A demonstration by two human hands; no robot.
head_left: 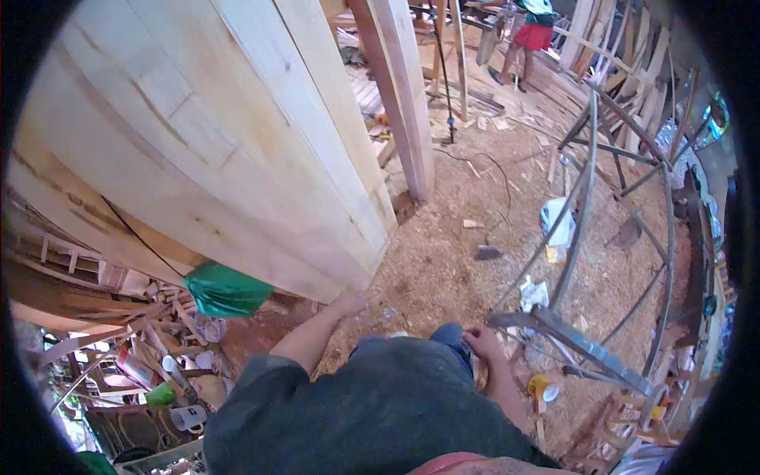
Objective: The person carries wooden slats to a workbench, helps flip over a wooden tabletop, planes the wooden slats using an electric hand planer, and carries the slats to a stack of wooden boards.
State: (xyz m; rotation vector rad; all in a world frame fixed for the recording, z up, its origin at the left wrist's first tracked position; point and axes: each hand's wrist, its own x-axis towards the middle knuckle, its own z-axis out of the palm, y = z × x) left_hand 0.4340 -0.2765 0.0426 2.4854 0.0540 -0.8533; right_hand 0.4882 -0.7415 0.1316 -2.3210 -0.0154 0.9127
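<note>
A tall, pale wooden panel [261, 158] made of joined boards stands at the left, its lower end close in front of my body. My left hand [348, 303] is closed at the bottom corner of this panel, gripping its edge; most of the fingers are hidden. Beside my right thigh, my right hand [481, 342] hangs with loosely bent fingers and nothing visible in it. A curved metal frame [582, 214] with a thick bar [590, 348] at its near end lies just to the right of that hand.
Sawdust and shavings cover the ground [443, 245]. Behind the panel rises a wooden post [400, 95]. A cable [503, 178] runs across the floor. To the left are a green bag [227, 289], a white mug [188, 418] and scrap wood. A person in red shorts [533, 36] stands far back.
</note>
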